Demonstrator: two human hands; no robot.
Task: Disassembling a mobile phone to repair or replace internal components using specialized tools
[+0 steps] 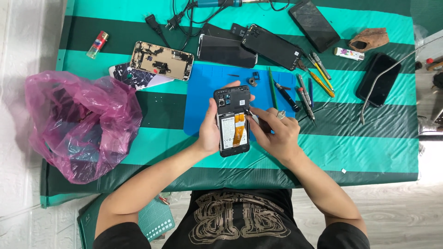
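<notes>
Phone (233,121), back cover off, sits in my left hand (208,131) over the blue mat's (198,99) near edge. My right hand (277,133) pinches a thin tool against its right side; I can't tell which kind. Screwdrivers (304,94) lie just right of the mat, other phones (272,46) beyond, a pink bag (78,124) far left on the surface (369,147).

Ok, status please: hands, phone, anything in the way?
Left hand grips opened phone. Right hand at its right edge, pinching something small. Loose screwdrivers lie beside.
</notes>
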